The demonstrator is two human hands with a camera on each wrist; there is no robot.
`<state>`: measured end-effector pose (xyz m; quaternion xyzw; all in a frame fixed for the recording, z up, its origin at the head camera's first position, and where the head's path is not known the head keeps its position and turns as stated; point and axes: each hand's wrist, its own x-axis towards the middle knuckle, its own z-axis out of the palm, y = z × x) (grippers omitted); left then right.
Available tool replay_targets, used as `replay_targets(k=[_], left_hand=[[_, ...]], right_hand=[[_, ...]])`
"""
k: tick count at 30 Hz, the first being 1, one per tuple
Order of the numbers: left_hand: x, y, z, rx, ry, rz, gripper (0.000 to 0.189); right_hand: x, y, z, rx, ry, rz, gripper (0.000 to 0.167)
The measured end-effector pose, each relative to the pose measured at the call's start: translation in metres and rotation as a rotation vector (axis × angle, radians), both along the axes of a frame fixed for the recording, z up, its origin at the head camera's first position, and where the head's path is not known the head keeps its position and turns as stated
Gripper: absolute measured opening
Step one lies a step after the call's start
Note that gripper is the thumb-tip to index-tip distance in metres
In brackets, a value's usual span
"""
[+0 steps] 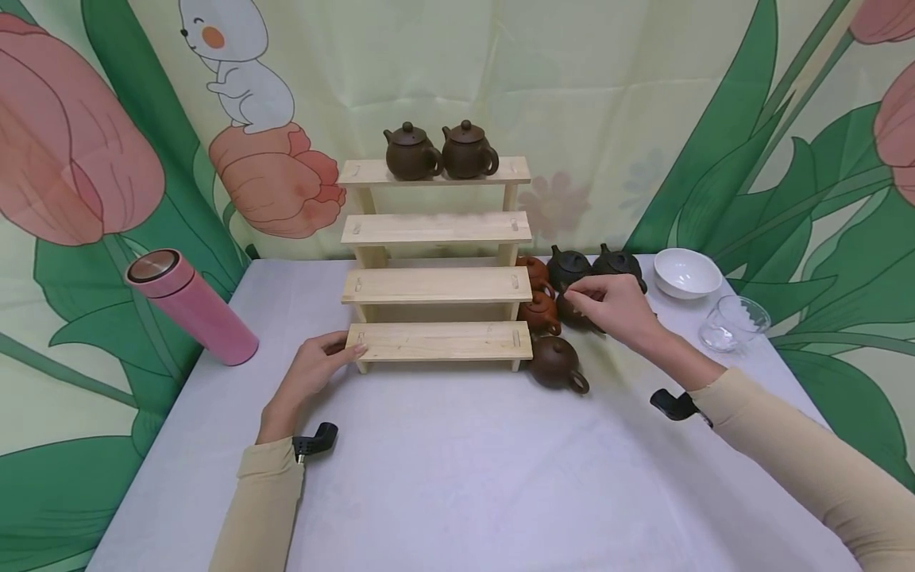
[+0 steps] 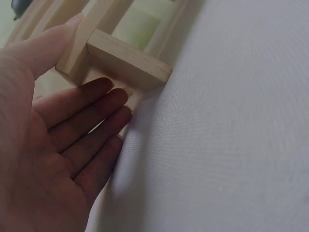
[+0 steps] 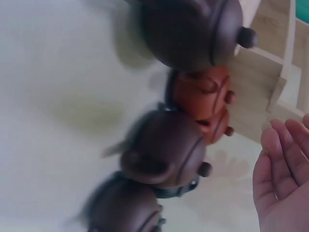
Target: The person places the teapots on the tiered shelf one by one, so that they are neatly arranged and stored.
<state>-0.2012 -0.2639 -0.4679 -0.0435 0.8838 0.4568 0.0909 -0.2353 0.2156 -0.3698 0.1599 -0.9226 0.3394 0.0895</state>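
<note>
My left hand [image 1: 314,369] is at the left end of the lowest shelf of a stepped wooden stand [image 1: 438,343]. In the left wrist view the thumb touches the board, while the straight fingers [image 2: 87,130] reach beneath it. My right hand [image 1: 618,306] is above a cluster of small teapots and holds nothing; its fingers [image 3: 285,150] are slightly bent in the right wrist view. Under it sits a partly hidden brown teapot [image 3: 164,147]. A brown teapot [image 1: 554,364] stands in front, beside orange teapots [image 1: 541,314] and black teapots [image 1: 568,266]. Two dark brown teapots [image 1: 468,151] occupy the top shelf.
Right of the teapots are a white bowl [image 1: 688,274] and clear glass cups [image 1: 732,324]. At the left stands a pink thermos [image 1: 193,308]. A white cloth [image 1: 457,477] covers the table, and a printed curtain [image 1: 572,95] hangs behind.
</note>
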Motion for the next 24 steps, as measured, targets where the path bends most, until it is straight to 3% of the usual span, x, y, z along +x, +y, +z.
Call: replay_targets(k=[6, 15, 24], left_hand=[[0.0, 0.0, 0.0, 0.003, 0.005, 0.002, 0.087], [0.001, 0.001, 0.001, 0.009, 0.009, 0.004, 0.085], [0.001, 0.001, 0.001, 0.008, 0.005, 0.007, 0.086]], right_hand=[[0.014, 0.011, -0.014, 0.016, -0.037, 0.006, 0.017], [0.029, 0.019, -0.033, 0.046, -0.188, 0.023, 0.026], [0.037, 0.021, -0.046, 0.077, -0.267, 0.05, 0.017]])
